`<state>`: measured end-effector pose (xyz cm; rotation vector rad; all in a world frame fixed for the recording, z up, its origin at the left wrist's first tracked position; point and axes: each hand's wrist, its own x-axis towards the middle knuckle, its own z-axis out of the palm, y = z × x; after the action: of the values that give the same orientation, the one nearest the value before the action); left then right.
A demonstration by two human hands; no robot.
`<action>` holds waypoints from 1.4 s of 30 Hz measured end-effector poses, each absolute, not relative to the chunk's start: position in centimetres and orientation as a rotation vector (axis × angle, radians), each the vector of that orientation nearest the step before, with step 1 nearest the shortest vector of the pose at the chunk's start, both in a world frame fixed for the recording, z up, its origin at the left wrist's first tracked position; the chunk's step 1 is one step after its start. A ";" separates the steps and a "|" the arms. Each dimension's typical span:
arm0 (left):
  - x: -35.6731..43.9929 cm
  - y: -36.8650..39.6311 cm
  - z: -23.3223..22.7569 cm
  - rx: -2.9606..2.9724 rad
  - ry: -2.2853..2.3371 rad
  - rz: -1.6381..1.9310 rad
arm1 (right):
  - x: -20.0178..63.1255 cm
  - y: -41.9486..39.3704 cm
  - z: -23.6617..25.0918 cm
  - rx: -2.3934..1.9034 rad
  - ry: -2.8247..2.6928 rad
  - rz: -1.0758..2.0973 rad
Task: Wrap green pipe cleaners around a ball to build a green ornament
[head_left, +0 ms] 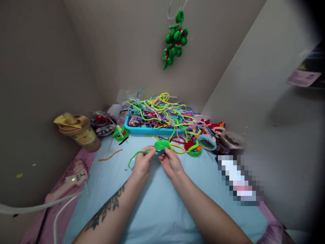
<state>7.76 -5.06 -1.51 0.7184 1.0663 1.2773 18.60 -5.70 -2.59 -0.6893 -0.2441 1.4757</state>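
Observation:
A round green piece of coiled pipe cleaner (161,145) is pinched between my two hands above the table. My left hand (143,160) grips its left edge, and a loose green pipe cleaner (132,157) trails out to the left of that hand. On the right edge, the thumb and fingers of my right hand (172,161) are closed. Something dark blue shows just under the green disc, too small to name. Right behind the disc lie a yellow pipe cleaner loop (179,148) and a red loop (177,139).
A blue tray (157,130) heaped with coloured pipe cleaners stands at the back. Finished-looking pieces (194,149) lie to its right. A lidded cup (83,135) and pink glue gun (68,184) are at left. A pixelated device (238,179) lies at right. Green ornaments (175,40) hang above.

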 end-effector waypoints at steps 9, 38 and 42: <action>7.8 -4.9 -1.0 0.580 0.880 1.261 | 18.8 -5.7 -2.4 -0.661 -0.223 1.524; 4.8 -2.7 0.0 0.410 0.932 1.361 | 19.9 -5.1 -2.3 -0.699 -0.260 1.423; 4.7 -2.2 -0.2 0.363 1.017 1.383 | 20.0 -5.1 -2.3 -0.691 -0.254 1.433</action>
<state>4.74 -2.21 -0.20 0.3632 1.0170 1.3834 20.01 -5.12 -2.28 -0.6906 -0.2536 1.4326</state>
